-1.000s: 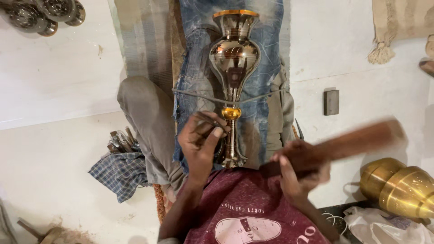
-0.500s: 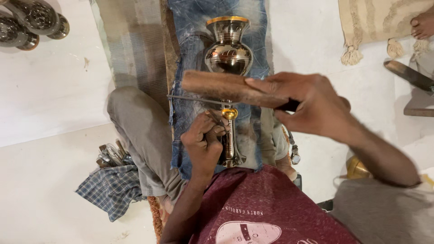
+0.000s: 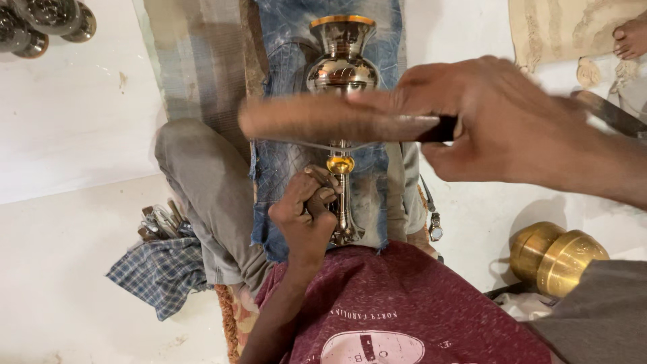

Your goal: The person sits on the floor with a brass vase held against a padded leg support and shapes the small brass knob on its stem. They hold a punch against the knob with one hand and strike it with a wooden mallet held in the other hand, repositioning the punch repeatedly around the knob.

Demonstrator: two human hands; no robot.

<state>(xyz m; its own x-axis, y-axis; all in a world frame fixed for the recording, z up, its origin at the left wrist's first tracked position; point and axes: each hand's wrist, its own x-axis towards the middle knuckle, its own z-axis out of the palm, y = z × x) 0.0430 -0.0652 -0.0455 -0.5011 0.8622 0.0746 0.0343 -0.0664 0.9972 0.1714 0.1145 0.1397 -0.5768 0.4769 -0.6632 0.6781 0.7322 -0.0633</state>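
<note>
Head view: right hand (image 3: 512,128) grips a blurred wooden stick (image 3: 330,121) above the metal vase (image 3: 342,67) lying on the lap; left hand (image 3: 306,212) clamps a small tool against its stem.

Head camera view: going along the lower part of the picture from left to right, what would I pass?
Checked cloth → bundle of small metal tools → left hand on the metal vase's stem → wristwatch → brass vessel.
</note>
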